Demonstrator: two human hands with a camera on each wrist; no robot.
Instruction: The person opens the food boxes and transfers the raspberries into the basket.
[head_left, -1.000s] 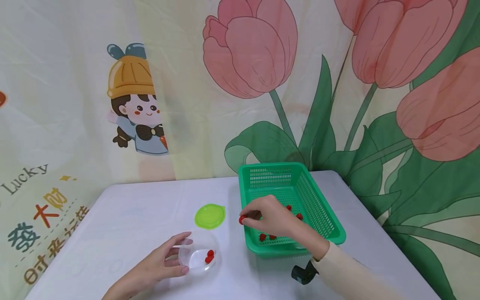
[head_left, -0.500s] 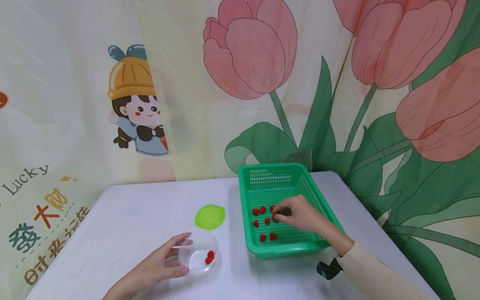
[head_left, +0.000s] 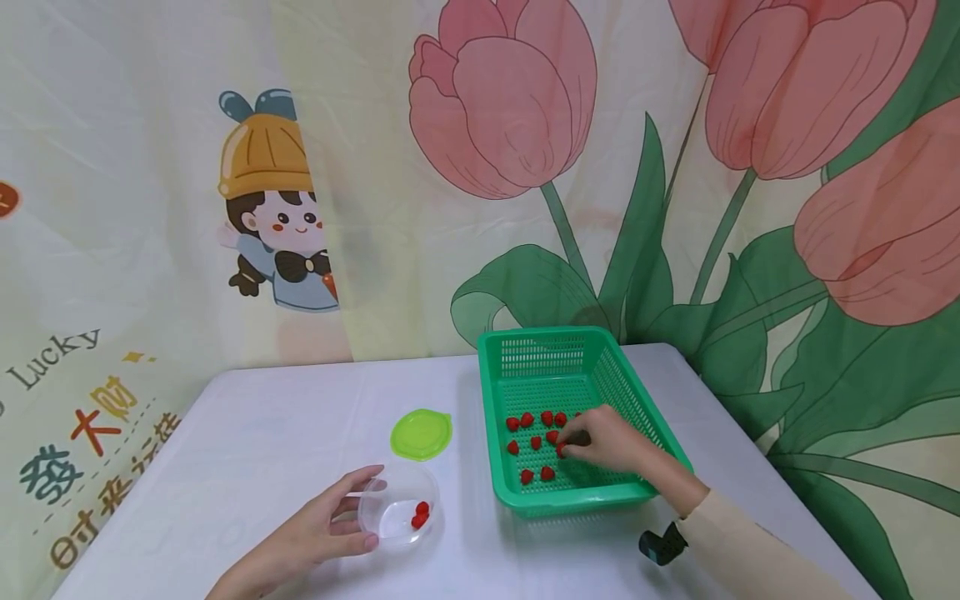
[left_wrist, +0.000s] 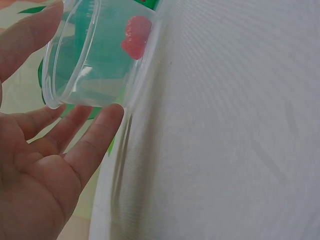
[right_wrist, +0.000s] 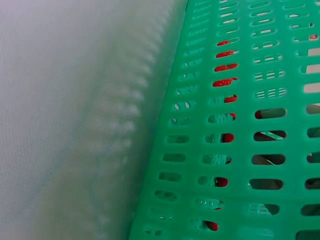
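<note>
Thumb and fingers of my left hand (head_left: 318, 533) hold a clear plastic cup (left_wrist: 102, 55) on the table from its left side. Inside lie two small red strawberries (left_wrist: 136, 37), touching each other. My right hand (head_left: 611, 442) is down in the green basket (head_left: 517, 502), its fingertips pinching a strawberry (head_left: 560, 451). Several more strawberries (head_left: 547, 473) lie loose on the basket floor, mostly to the left of that hand. From the right wrist, only the slotted basket wall (right_wrist: 192, 150) shows, with red patches behind it; the right fingers are not clearly visible there.
A lime-green lid (head_left: 421, 434) lies on the white tablecloth (head_left: 300, 417), behind the cup and left of the basket. Behind the table hangs a printed cloth (head_left: 375, 208) with tulips. A black wrist camera (head_left: 662, 546) sits beneath the right sleeve, in front of the basket.
My right hand, which held a strawberry over the basket's left rim, has moved right and into the basket, then slightly nearer, to another strawberry. The left hand and cup stay put.
</note>
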